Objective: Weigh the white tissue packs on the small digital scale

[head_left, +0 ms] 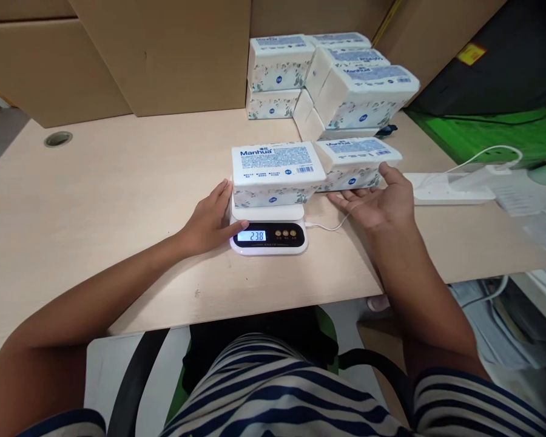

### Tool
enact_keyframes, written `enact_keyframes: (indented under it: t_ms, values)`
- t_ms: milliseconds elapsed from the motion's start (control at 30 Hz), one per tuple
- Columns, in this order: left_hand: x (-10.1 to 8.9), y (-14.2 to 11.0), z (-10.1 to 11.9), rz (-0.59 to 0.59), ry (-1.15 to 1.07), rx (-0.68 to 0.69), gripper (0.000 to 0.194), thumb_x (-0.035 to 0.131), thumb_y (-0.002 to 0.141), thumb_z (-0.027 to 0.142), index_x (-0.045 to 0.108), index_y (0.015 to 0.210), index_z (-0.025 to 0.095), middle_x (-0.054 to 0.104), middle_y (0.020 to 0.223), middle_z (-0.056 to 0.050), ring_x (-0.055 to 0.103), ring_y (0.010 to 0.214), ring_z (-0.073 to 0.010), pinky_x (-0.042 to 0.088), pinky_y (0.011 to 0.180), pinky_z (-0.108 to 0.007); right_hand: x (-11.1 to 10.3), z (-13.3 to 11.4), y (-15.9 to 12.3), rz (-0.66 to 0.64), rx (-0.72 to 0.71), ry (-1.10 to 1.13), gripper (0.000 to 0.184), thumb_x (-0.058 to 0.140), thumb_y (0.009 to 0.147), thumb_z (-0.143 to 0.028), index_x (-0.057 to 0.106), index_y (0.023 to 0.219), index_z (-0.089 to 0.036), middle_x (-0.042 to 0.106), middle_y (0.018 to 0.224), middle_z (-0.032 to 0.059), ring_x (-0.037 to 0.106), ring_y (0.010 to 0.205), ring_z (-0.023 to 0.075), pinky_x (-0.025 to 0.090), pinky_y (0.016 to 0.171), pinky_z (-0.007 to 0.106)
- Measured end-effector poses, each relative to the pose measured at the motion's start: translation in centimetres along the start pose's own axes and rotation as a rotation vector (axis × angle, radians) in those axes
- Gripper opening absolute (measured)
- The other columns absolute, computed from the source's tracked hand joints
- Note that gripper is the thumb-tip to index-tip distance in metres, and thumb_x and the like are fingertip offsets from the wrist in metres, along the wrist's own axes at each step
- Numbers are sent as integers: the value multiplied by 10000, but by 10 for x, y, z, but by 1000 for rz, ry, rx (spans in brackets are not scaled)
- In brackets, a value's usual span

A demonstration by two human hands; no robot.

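Note:
A white digital scale (268, 213) carries a tissue pack (277, 173) printed "Manhua"; its lit display shows digits. My left hand (209, 221) holds the scale's left side. Its fingers lie along the edge beside the pack, and the thumb presses at the display's corner. On the right, my right hand (377, 200) is turned palm up around a second tissue pack (352, 164). Its fingers reach beneath the pack's front edge and the thumb meets the right end. This second pack sits close against the right side of the one on the scale.
Several more tissue packs (364, 100) are stacked behind, against cardboard boxes (191, 54). A white power strip (455, 189) lies to the right, with a thin white cable (330, 228) running from the scale. A round cable hole (58, 139) is at the table's left.

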State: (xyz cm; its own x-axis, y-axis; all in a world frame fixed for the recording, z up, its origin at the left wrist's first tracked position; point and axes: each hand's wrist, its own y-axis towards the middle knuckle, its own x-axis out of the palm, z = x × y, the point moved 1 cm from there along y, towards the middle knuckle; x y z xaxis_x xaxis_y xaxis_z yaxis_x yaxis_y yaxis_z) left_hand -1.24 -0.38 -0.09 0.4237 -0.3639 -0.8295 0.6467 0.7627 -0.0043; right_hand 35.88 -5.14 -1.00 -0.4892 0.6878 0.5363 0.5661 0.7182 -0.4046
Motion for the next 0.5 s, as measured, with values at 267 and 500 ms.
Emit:
enact_keyframes:
  t_ms: [267, 500]
  values:
    - [3, 11, -13, 94, -36, 50, 1042, 638, 1004, 807, 304, 1860, 315, 430, 1887, -131, 346, 1764, -526, 354, 1425, -765, 33, -6, -18, 134, -29, -26, 273, 631, 1038, -535, 706, 1162, -303, 775, 1216, 71, 774, 1194, 256, 732, 982, 488]
    - [12, 11, -14, 106, -58, 22, 1129, 637, 978, 782, 269, 1862, 183, 237, 1966, -224, 209, 1838, -508, 267, 1470, -771, 56, -6, 1, 123, -90, -145, 443, 463, 1101, -663, 727, 1123, -307, 770, 950, 53, 765, 883, 267, 718, 798, 505]
